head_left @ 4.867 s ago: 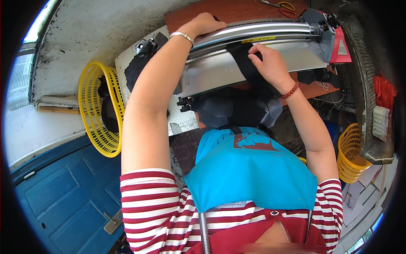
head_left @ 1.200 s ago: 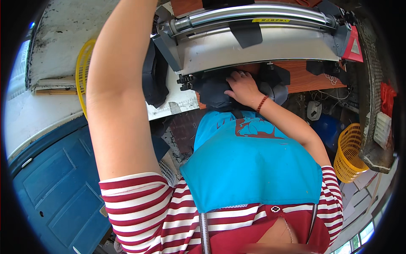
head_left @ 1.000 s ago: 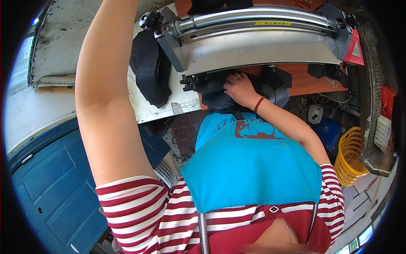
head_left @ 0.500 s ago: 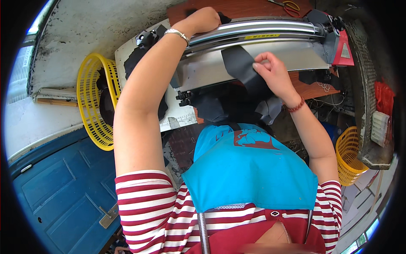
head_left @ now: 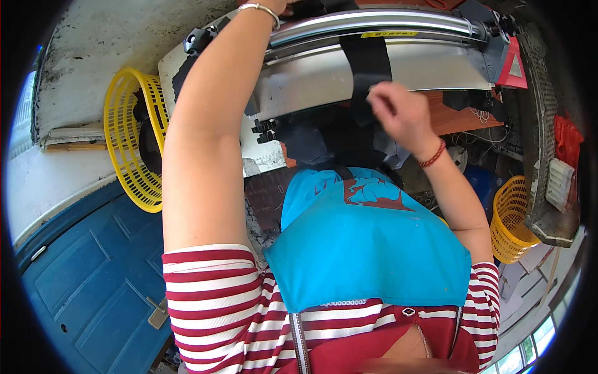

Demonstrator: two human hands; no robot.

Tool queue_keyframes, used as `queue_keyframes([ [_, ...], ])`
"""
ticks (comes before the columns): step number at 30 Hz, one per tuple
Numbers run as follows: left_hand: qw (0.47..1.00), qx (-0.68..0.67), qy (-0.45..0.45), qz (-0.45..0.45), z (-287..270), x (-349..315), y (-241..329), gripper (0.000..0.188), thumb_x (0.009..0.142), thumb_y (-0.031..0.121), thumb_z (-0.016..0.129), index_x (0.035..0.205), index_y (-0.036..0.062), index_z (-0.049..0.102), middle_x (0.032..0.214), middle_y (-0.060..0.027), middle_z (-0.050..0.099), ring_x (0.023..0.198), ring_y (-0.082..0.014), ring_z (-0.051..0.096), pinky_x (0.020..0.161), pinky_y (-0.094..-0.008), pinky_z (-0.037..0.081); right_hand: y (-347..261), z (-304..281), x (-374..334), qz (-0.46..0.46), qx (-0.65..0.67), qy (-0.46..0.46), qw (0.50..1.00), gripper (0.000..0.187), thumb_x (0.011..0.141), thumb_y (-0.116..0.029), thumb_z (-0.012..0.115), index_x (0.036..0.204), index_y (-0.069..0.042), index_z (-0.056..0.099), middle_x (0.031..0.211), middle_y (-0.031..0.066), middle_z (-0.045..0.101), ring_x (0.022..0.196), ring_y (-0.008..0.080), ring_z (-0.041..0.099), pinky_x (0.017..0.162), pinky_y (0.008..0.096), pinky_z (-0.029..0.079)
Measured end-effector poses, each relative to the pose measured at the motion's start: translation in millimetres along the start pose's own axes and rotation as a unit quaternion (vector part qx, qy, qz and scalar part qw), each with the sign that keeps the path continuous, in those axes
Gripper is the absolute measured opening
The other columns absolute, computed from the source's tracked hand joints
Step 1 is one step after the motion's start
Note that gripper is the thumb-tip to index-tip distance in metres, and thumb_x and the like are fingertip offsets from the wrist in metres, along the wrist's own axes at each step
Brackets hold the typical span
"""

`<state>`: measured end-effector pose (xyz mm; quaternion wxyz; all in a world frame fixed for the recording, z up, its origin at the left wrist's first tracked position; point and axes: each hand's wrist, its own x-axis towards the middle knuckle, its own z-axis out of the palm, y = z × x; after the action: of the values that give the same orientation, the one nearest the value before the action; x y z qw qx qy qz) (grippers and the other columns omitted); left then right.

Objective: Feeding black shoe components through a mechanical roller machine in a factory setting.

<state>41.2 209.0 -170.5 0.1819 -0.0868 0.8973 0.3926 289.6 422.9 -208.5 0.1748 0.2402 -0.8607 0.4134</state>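
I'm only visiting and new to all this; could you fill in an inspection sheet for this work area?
Surface: reddish-brown tabletop, partly hidden by the machine.
Job's things: black strip over the metal plate, running up toward the shiny roller.
Clutter: dark pieces bunched below the plate's front edge.
Hands: left hand cut off by the top edge; right hand beside the strip, blurred, contact unclear.
Cables: thin pale cable, looped at right.
Surroundings: blue door, yellow baskets both sides.
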Motion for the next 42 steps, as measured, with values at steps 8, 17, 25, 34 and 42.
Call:
queue_keyframes([
  [8, 0.994, -0.090, 0.043, 0.052, -74.2, -10.5, 37.5, 0.011, 0.089, 0.015, 0.074, 0.090, 0.0068, 0.067, 0.080, -0.0067, 0.060, 0.066, -0.0182, 0.056, 0.053, -0.0332, 0.048, 21.4, 123.6, -73.8, -0.001, -0.072, -0.204, 0.976, 0.024, 0.084, -0.024, 0.077, 0.102, -0.009, 0.070, 0.105, 0.0099, 0.065, 0.104, 0.0309, 0.064, 0.092, 0.0443, 0.051],
  [17, 0.953, -0.117, 0.174, 0.221, -119.9, -49.9, 47.7, 0.014, 0.088, 0.007, 0.069, 0.083, 0.0096, 0.057, 0.070, -0.0029, 0.056, 0.054, -0.0148, 0.055, 0.047, -0.0307, 0.047, 31.3, 150.2, -66.1, -0.101, -0.129, -0.268, 0.949, 0.022, 0.082, -0.029, 0.077, 0.093, -0.012, 0.070, 0.103, 0.0066, 0.064, 0.109, 0.0302, 0.061, 0.102, 0.0461, 0.045],
  [25, 0.909, -0.088, 0.228, 0.337, -104.3, -28.8, 43.5, 0.023, 0.082, -0.003, 0.065, 0.102, 0.0058, 0.060, 0.076, -0.0054, 0.059, 0.050, -0.0158, 0.055, 0.039, -0.0304, 0.045, 27.1, 137.7, -59.4, -0.123, -0.142, -0.260, 0.947, 0.024, 0.080, -0.032, 0.077, 0.089, -0.010, 0.071, 0.097, 0.0084, 0.065, 0.108, 0.0279, 0.062, 0.102, 0.0458, 0.045],
  [34, 0.930, -0.045, 0.239, 0.275, -117.5, -31.2, 39.7, 0.046, 0.087, -0.007, 0.061, 0.130, 0.0072, 0.066, 0.098, -0.0111, 0.071, 0.063, -0.0189, 0.065, 0.051, -0.0297, 0.053, 29.9, 140.5, -58.0, -0.144, -0.139, -0.289, 0.936, 0.014, 0.084, -0.023, 0.072, 0.085, -0.009, 0.068, 0.097, 0.0075, 0.065, 0.106, 0.0265, 0.063, 0.101, 0.0443, 0.046],
  [42, 0.877, 0.118, 0.248, 0.394, -71.6, -19.3, 27.4, 0.022, 0.090, 0.000, 0.057, 0.093, 0.0029, 0.078, 0.089, -0.0238, 0.073, 0.088, -0.0304, 0.073, 0.081, -0.0368, 0.056, -13.6, 25.2, -29.6, 0.206, 0.330, -0.106, 0.915, 0.008, 0.095, -0.010, 0.067, 0.096, -0.004, 0.062, 0.078, 0.0011, 0.066, 0.068, 0.0079, 0.061, 0.064, 0.0259, 0.050],
])
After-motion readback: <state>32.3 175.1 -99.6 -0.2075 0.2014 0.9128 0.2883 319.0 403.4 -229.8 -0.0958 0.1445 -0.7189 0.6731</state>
